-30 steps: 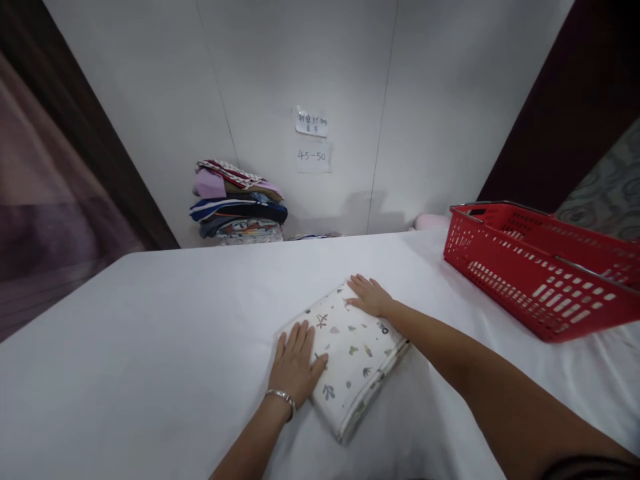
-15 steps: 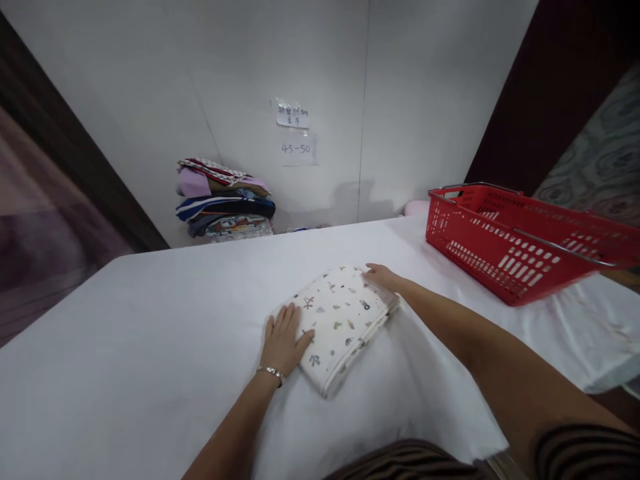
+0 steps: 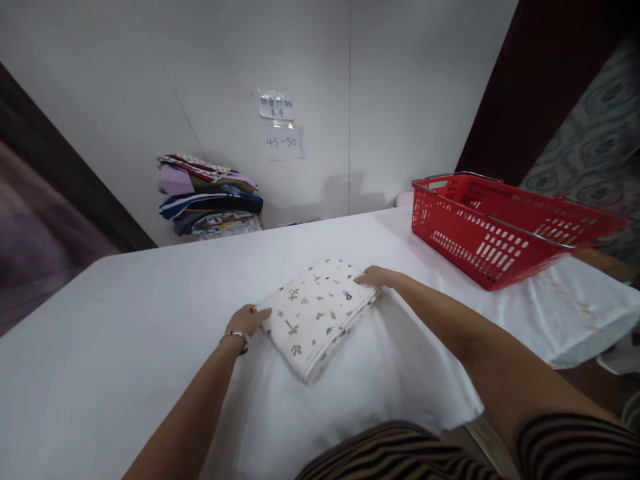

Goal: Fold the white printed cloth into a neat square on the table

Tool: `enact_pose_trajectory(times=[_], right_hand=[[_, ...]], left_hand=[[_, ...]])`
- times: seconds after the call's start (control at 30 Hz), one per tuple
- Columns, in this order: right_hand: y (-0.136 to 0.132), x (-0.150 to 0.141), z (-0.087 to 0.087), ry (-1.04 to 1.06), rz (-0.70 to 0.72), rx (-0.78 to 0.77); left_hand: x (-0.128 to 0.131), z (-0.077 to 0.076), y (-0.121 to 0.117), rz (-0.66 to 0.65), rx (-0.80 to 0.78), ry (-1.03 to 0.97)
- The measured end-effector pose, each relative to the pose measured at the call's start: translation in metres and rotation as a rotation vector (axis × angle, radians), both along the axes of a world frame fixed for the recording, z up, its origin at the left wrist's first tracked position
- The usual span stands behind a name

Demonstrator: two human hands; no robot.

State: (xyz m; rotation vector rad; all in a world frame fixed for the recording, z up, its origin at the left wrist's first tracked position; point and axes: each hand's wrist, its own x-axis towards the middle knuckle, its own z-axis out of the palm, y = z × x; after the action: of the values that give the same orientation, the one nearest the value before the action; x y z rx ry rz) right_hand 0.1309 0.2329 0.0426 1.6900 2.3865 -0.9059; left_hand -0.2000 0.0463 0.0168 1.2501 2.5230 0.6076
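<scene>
A folded white cloth [image 3: 316,313] printed with small leaves and stars lies on the white-covered table [image 3: 125,347]. My left hand [image 3: 246,321], with a silver bracelet at the wrist, grips the cloth's near-left edge, fingers curled under it. My right hand [image 3: 376,276] holds the far-right corner, fingers closed on the edge. The cloth's left side looks slightly raised off the table.
A red plastic basket [image 3: 495,230] with metal handles stands at the table's right. A stack of folded clothes [image 3: 207,197] sits against the back wall, under two paper notes [image 3: 280,127]. The table's near edge runs across at the lower right.
Both hands slid from lying flat on top of the cloth to its opposite edges and curled round them. The view has shifted, bringing the basket more into sight.
</scene>
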Motion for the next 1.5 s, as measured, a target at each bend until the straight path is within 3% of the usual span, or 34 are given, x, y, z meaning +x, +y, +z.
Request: enact_pose_trajectory(times=[0.1,0.27,0.4,0.5,0.57,0.63,0.73,0.83,1.07,1.5], right_hand=[[-0.005,0.005,-0.001,0.133,-0.087,-0.076],[-0.015,0.002,-0.013,0.419,-0.150,-0.263],[-0.026,-0.004,-0.020,0.629,-0.267,-0.386],[-0.032,-0.001,-0.020,0.668,-0.262,-0.425],[-0.033,0.002,-0.020,0.653,-0.234,-0.452],[-0.033,0.003,-0.020,0.620,-0.215,-0.448],[-0.033,0.000,-0.021,0.583,-0.211,-0.408],[-0.035,-0.003,-0.023,0.627,-0.209,-0.411],[-0.046,-0.004,-0.027,0.847,-0.295,-0.508],[-0.063,0.002,-0.026,0.916,-0.292,-0.446]], left_hand=[[-0.010,0.009,0.015,-0.017,-0.060,0.015],[-0.039,0.026,0.057,0.000,0.024,0.130],[-0.046,0.022,0.074,0.018,-0.077,0.106],[-0.032,0.017,0.061,-0.028,-0.032,0.179],[-0.015,0.016,0.042,-0.128,0.046,0.251],[0.008,0.016,0.019,-0.294,0.110,0.288],[0.041,0.013,-0.017,-0.662,0.154,0.318],[0.058,0.004,-0.044,-0.831,0.209,0.428],[0.049,-0.004,-0.062,-0.798,0.329,0.607],[0.058,0.001,-0.074,-0.562,0.093,0.647]])
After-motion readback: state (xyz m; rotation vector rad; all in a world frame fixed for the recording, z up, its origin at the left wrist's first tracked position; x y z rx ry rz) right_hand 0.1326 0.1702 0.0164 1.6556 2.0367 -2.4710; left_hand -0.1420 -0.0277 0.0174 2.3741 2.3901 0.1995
